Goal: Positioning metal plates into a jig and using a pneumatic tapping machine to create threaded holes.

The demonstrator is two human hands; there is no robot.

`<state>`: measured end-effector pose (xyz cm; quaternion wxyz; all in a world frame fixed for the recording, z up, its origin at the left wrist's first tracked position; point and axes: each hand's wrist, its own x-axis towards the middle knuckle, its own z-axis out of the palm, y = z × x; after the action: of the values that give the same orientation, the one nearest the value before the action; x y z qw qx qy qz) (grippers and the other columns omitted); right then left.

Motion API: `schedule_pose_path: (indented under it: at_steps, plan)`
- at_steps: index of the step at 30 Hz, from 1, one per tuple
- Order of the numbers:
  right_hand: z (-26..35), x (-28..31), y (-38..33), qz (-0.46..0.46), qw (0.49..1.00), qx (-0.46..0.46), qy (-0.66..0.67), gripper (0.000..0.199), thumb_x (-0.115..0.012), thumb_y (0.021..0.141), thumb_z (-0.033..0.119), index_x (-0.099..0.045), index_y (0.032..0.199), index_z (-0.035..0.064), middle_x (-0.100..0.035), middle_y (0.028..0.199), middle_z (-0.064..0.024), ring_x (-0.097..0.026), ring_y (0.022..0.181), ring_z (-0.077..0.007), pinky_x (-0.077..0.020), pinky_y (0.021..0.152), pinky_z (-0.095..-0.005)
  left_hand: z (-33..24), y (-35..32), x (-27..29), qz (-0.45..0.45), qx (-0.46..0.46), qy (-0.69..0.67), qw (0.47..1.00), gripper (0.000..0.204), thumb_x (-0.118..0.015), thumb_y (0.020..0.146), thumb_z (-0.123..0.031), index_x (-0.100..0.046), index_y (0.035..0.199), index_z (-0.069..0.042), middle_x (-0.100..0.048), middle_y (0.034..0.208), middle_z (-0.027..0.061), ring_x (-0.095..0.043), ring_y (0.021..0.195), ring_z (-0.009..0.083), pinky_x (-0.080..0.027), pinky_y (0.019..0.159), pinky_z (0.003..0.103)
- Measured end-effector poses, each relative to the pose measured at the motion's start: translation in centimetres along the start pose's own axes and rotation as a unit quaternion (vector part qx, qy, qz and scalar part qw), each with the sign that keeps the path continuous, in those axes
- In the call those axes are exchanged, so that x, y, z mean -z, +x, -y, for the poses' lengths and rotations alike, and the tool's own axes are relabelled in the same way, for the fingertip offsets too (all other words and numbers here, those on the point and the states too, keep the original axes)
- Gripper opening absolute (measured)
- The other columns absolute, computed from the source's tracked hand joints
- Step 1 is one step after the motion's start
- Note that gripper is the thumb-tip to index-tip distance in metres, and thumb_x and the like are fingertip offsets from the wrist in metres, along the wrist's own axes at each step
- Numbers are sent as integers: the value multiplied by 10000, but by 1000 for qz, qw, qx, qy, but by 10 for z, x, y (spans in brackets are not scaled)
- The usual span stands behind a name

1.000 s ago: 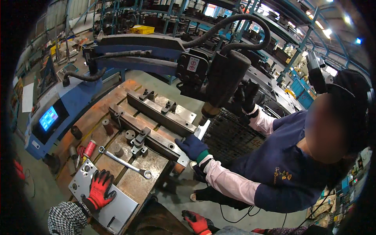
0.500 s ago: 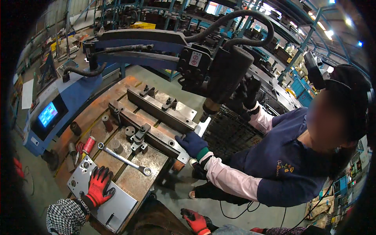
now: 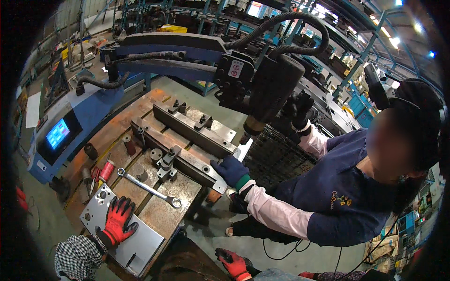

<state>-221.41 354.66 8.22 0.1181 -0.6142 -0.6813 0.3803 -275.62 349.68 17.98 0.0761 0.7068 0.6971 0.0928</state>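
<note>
My left hand [image 3: 120, 221], in a red and black glove, lies flat with fingers spread on a bright metal plate [image 3: 145, 241] with holes and a slot. Low in the middle is my right hand [image 3: 234, 264], gloved alike, its fingers loosely extended and nothing visible in them. A long ring wrench [image 3: 149, 188] lies on the steel worktable beyond the plate. Across the table, a co-worker's navy-gloved hand [image 3: 229, 171] rests on a narrow metal strip [image 3: 218, 186] by the ends of two bars. Their other, black-gloved hand [image 3: 298, 110] is at the machine's head [image 3: 276, 86].
A blue jointed arm [image 3: 173, 65] spans above the table from a post with a lit screen [image 3: 58, 133]. Clamps [image 3: 167, 164] and steel bars [image 3: 194, 131] are fixed on the table. A red can [image 3: 107, 170] and dark cylinders stand at its left. A black crate [image 3: 281, 152] is behind the strip.
</note>
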Motion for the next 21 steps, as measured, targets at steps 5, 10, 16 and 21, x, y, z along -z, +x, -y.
schedule_pose_path:
  at_steps: [5,10,16,21]
  plan:
    - [13,4,-5,32,999,-8,18,594,-791,1016,595,-782,1473,215,-823,1362,-149,-778,1246,-396,-610,1079,-481,0,-3,1,-1,0,5,1000,963,-781,918,-532,-491,1704,-57,-429,1768,251,-318,1683,491,-149,1401,694]
    - [16,3,-9,30,999,-26,21,592,-797,1011,595,-787,1466,218,-830,1331,-157,-789,1226,-382,-615,1062,-485,-2,-9,4,9,13,2,1000,988,-785,913,-531,-473,1724,-63,-416,1783,249,-306,1694,493,-141,1403,695]
    - [4,-6,-1,5,999,0,32,561,-806,1014,549,-792,1462,210,-839,1313,-149,-804,1217,-344,-617,1044,-450,8,-5,-11,1,8,3,1000,977,-769,934,-534,-460,1740,-75,-398,1802,249,-296,1701,493,-134,1407,691]
    - [11,-6,-2,22,995,24,95,510,-804,1031,476,-795,1456,195,-835,1338,-132,-803,1229,-333,-616,1045,-426,3,5,-12,0,-9,0,1000,983,-767,939,-527,-436,1756,-94,-407,1794,241,-311,1691,491,-155,1402,683]
